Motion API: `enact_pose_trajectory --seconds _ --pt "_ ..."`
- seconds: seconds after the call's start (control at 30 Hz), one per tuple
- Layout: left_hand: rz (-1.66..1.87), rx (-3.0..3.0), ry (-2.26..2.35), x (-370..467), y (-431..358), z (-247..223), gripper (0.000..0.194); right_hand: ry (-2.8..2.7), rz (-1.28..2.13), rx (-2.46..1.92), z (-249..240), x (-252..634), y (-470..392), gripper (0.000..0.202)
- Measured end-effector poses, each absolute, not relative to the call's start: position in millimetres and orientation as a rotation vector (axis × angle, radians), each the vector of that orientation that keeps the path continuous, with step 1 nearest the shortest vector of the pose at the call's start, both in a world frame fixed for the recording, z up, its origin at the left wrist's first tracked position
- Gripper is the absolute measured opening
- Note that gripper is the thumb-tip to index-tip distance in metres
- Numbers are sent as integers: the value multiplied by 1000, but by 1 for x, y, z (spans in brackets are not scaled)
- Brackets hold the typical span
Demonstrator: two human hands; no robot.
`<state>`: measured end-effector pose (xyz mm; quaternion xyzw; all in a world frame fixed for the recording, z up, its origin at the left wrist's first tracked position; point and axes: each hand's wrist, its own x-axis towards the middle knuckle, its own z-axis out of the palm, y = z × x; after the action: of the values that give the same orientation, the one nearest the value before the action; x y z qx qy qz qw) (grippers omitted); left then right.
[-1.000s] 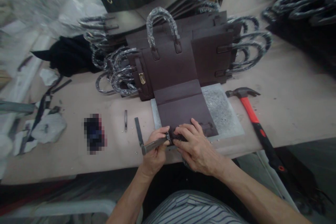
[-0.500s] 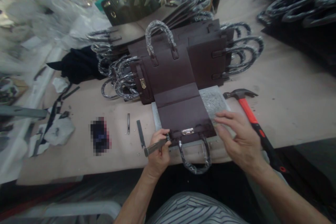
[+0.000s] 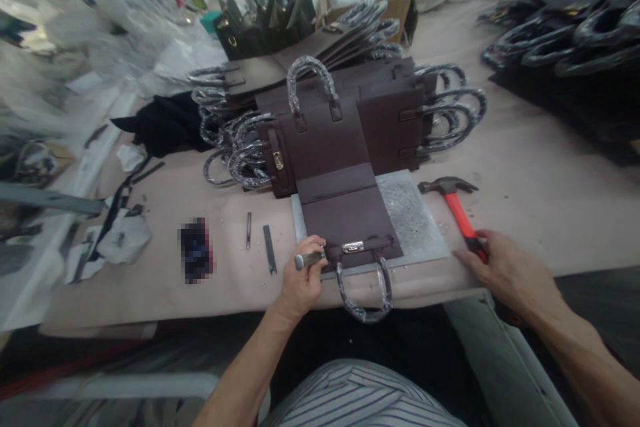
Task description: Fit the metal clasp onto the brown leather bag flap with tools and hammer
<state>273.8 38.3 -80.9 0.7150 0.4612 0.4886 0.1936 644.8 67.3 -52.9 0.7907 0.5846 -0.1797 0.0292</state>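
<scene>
A dark brown bag panel (image 3: 345, 213) lies flat on a grey slab (image 3: 415, 213) at the table's near edge. A metal clasp (image 3: 353, 247) sits on its near strap, and a plastic-wrapped handle (image 3: 363, 290) hangs over the edge. My left hand (image 3: 304, 277) grips a metal punch (image 3: 309, 259) whose tip rests on the strap just left of the clasp. My right hand (image 3: 505, 270) closes around the red handle of a hammer (image 3: 456, 203) lying to the right of the slab.
Stacks of similar brown panels with wrapped handles (image 3: 350, 87) fill the table behind the slab. More lie at the far right (image 3: 565, 27). Two small metal tools (image 3: 269, 248) and a blurred dark object (image 3: 196, 250) lie left of my left hand. Black cloth (image 3: 160, 123) sits further left.
My right hand left the strap near the clasp, swung right and took hold of the hammer's handle. The left hand kept the punch on the strap.
</scene>
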Motion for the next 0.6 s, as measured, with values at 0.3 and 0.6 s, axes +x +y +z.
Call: enact_pose_trajectory --seconds 0.3,0.6 --pt "1413 1945 1234 274 40 -83 16 1061 -2458 2510 -36 633 72 25" --pt "1357 1901 1170 270 41 -94 18 1599 -2051 2897 9 581 59 31"
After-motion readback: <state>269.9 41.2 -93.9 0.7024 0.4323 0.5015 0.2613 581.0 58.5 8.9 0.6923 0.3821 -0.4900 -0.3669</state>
